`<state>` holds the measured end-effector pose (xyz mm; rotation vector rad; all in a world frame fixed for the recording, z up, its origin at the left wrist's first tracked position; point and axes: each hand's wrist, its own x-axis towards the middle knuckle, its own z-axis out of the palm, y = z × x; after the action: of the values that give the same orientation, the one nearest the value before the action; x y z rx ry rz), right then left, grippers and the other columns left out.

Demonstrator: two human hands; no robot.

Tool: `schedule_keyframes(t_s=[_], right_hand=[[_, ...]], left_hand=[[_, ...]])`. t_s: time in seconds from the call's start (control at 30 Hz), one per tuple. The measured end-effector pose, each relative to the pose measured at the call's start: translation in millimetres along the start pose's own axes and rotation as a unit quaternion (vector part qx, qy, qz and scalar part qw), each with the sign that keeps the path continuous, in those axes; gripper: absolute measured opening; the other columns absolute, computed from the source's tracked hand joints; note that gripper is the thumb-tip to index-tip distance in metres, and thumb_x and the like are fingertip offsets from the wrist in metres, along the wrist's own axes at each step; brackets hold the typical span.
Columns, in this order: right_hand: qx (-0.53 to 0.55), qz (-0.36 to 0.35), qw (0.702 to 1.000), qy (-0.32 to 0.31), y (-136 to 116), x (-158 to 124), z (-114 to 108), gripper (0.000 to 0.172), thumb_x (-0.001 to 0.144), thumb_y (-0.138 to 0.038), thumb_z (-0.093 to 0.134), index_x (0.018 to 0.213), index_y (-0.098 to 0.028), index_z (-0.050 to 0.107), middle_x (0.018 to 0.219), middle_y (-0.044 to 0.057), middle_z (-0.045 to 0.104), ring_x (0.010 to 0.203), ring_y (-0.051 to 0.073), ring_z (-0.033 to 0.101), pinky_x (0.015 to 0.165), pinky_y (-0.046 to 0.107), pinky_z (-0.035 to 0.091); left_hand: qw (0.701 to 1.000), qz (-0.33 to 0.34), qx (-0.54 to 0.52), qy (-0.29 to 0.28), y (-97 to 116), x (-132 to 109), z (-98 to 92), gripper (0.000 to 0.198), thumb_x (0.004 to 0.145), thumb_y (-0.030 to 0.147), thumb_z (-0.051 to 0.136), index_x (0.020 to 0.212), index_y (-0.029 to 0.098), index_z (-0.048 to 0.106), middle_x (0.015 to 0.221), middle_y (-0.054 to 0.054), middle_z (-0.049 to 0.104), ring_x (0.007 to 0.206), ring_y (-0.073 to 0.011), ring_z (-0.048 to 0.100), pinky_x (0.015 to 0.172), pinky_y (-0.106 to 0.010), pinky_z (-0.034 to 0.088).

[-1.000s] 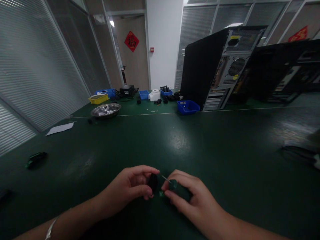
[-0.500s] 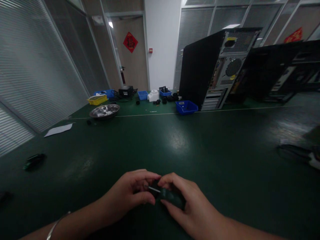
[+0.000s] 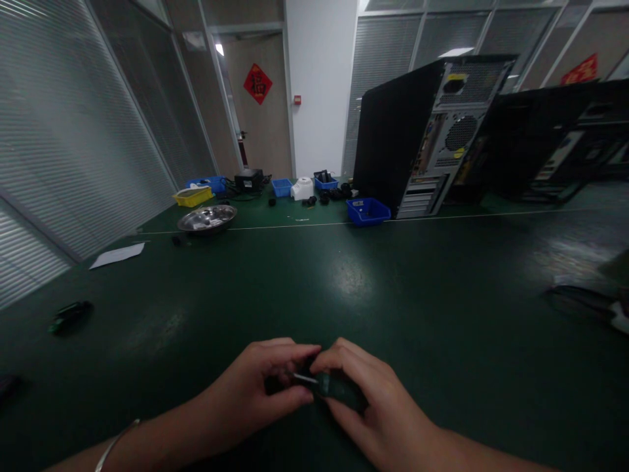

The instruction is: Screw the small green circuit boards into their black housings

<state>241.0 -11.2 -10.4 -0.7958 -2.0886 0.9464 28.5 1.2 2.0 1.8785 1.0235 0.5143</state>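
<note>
Low in the middle of the view, my right hand (image 3: 376, 400) is wrapped round the dark green handle of a screwdriver (image 3: 341, 390). Its thin metal shaft points left, toward the fingers of my left hand (image 3: 268, 377). Those fingers are curled, thumb below and forefinger above, around a small dark piece that I cannot make out. My two hands almost touch at the forefingers. The screwdriver's tip is hidden among the left fingers.
A dark green object (image 3: 71, 316) lies at the left, near a paper sheet (image 3: 118, 255). Farther back are a metal bowl (image 3: 207, 219), a yellow tray (image 3: 193, 196), a blue bin (image 3: 368, 212) and a computer case (image 3: 393, 137). Black cables (image 3: 580, 295) lie at the right.
My left hand has shifted slightly right, its thumb and forefinger closer to my right hand. The screwdriver has turned slightly, its shaft lying nearer level. The grip stays the same.
</note>
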Motion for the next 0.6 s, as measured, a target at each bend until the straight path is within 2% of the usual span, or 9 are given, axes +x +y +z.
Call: schedule_keyframes(t_s=[0.2, 0.4, 0.47, 0.6], right_hand=[[0.008, -0.018, 1.0, 0.0, 3, -1, 2, 0.03, 0.084, 0.001, 0.055, 0.105, -0.02, 0.059, 0.097, 0.006, 0.064, 0.089, 0.019, 0.061, 0.079, 0.029, 0.048], [0.044, 0.014, 0.999, 0.008, 2, 1, 2, 0.026, 0.085, 0.0, 0.059, 0.103, -0.019, 0.063, 0.098, 0.005, 0.064, 0.091, 0.017, 0.063, 0.08, 0.027, 0.049], [0.048, 0.022, 0.999, 0.012, 2, 1, 2, 0.026, 0.085, -0.001, 0.059, 0.103, -0.019, 0.063, 0.097, 0.004, 0.064, 0.09, 0.017, 0.063, 0.08, 0.027, 0.049], [0.038, 0.036, 0.998, 0.03, 2, 2, 2, 0.021, 0.086, -0.004, 0.06, 0.101, -0.019, 0.064, 0.093, 0.004, 0.063, 0.087, 0.018, 0.062, 0.077, 0.029, 0.049]], left_hand=[[1.0, 0.006, 0.007, -0.024, 9, -1, 0.0, 0.03, 0.084, 0.022, 0.066, 0.114, 0.023, 0.067, 0.087, -0.002, 0.06, 0.078, -0.0166, 0.057, 0.068, -0.026, 0.043], [0.999, 0.021, 0.037, -0.021, 8, -2, 2.1, 0.01, 0.086, 0.021, 0.062, 0.093, 0.019, 0.068, 0.084, -0.002, 0.06, 0.077, -0.0163, 0.055, 0.069, -0.026, 0.043], [1.0, 0.018, 0.011, -0.015, 4, -3, 3.7, 0.013, 0.086, 0.021, 0.06, 0.096, 0.019, 0.069, 0.087, -0.003, 0.062, 0.079, -0.0168, 0.055, 0.07, -0.027, 0.044], [0.991, -0.023, -0.135, -0.004, 0, -4, 5.4, 0.034, 0.085, 0.021, 0.063, 0.119, 0.021, 0.063, 0.099, -0.005, 0.066, 0.087, -0.0191, 0.059, 0.078, -0.031, 0.046]])
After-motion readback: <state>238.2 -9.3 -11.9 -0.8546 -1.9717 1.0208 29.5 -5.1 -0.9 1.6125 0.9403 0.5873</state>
